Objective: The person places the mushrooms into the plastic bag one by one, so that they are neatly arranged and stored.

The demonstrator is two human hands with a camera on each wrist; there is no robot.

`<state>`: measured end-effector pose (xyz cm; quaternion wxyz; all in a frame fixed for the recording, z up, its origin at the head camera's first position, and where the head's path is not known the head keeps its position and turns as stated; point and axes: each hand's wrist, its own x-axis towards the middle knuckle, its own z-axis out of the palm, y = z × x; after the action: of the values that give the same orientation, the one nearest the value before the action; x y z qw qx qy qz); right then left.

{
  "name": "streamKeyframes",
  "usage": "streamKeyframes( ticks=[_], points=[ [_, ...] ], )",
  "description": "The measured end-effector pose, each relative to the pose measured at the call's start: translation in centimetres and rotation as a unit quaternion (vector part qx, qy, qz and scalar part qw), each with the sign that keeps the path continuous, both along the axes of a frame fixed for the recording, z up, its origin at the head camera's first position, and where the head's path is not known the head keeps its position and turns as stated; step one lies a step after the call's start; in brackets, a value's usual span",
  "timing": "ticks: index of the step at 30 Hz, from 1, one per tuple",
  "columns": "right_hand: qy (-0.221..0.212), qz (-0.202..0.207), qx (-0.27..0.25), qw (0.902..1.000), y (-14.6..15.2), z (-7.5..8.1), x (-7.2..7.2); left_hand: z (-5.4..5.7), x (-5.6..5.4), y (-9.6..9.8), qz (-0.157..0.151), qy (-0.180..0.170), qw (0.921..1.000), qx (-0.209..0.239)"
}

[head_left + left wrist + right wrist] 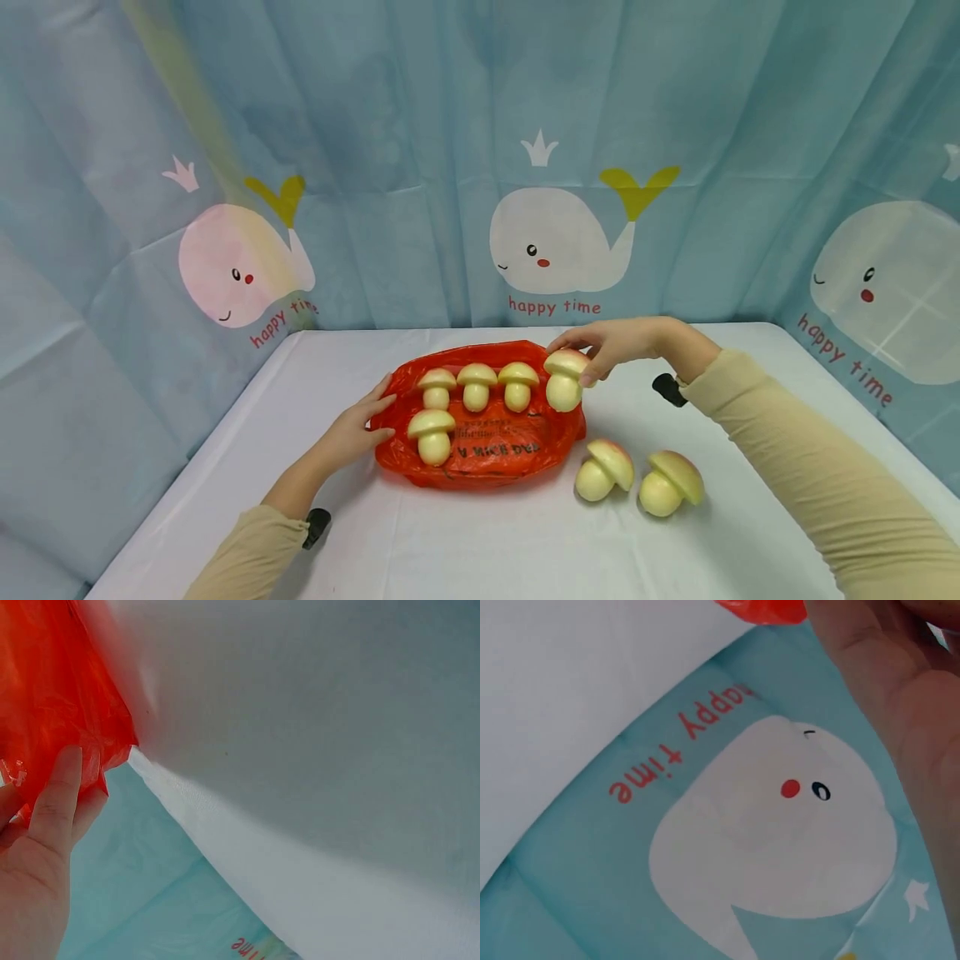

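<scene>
A red plastic bag (487, 471) lies spread wide on the table, with dark print on its inner surface. Several toy mushrooms sit in it: a row of 3 along the back, and one mushroom (432, 437) at the front left. My right hand (618, 343) grips another mushroom (565, 383) by its cap, over the bag's right rim. That mushroom is hidden in the right wrist view. At the bag's left rim, my left hand (348, 429) touches the red plastic with fairly straight, spread fingers (56, 802).
Two more mushrooms lie on the white table to the right of the bag, a nearer one (604, 471) and another (671, 483) beside it. Behind the table hangs a blue curtain (420, 250) printed with whales. A dark wrist device (670, 389) shows under the right sleeve.
</scene>
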<state>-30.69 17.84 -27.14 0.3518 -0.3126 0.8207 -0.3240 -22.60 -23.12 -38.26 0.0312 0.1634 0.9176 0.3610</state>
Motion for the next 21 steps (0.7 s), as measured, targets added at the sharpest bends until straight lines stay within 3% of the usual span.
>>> streamKeyframes(
  ticks=[21],
  points=[
    [-0.018, 0.006, -0.005, 0.9998, -4.3, 0.3, -0.8, -0.2, 0.1, -0.1, 0.003, -0.008, 0.9999, 0.012]
  ],
)
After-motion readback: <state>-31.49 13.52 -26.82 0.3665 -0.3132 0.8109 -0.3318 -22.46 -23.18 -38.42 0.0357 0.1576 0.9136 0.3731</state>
